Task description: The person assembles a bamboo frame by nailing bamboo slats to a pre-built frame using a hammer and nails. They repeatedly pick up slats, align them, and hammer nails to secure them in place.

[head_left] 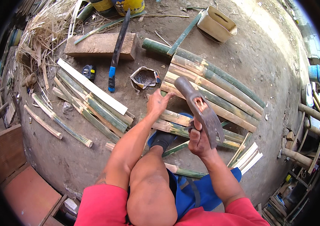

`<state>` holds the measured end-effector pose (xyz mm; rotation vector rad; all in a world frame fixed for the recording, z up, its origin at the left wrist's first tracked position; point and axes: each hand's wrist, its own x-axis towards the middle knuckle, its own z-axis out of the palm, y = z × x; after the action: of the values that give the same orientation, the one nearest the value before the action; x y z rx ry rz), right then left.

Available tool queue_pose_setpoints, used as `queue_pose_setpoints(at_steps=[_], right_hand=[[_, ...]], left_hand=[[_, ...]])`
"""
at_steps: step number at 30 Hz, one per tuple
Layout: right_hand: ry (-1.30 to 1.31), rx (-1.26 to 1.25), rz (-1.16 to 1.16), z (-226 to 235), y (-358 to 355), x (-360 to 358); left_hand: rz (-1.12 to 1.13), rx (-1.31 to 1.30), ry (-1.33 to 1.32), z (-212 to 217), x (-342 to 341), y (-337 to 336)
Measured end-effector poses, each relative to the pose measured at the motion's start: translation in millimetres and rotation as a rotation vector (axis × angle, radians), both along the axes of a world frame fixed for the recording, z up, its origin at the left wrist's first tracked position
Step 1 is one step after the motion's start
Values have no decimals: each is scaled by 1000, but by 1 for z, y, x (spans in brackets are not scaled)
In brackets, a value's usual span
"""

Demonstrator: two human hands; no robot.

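A claw hammer (201, 107) is raised in my right hand (200, 142), its steel head toward the top of the view and my fingers wrapped round its handle. My left hand (159, 103) presses at the left end of a row of split bamboo slats (205, 81), thumb and fingers drawn together. Whatever lies between those fingers is too small or hidden to name. Beyond that hand, a torn paper packet (145, 78) holds many thin nails. Closer to me, more bamboo pieces (178, 129) lie across and under the row, near my foot.
A wooden block (103, 46) with a long blue-handled machete (116, 52) leaning on it stands at the back left. Nearby are a tape measure (88, 72), a white strip (92, 86) and loose bamboo lengths (60, 120). A cream plastic container (217, 24) sits at the back right.
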<state>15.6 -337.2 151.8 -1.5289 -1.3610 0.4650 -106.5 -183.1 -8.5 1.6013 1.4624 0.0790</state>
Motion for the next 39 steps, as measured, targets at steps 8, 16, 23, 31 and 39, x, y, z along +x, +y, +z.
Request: queue_pose_setpoints(at_steps=[8,16,23,31,39], right_hand=[[-56,-393,-130,-38,26,2],[-215,-772,-76,-54,23,1],[-170,-471,-8,-45,17,3],[-50,-610,-390,-76,-31,57],[320,-804,-728,-93,-148,111]], left_hand=[[27,-6,27,6,-3,-8],[-7,59,33,5,2,1],[-35,-25,9,-2,-1,0],[103,18,-86,19,4,2],[-1123,601,-352,52,40,-91]])
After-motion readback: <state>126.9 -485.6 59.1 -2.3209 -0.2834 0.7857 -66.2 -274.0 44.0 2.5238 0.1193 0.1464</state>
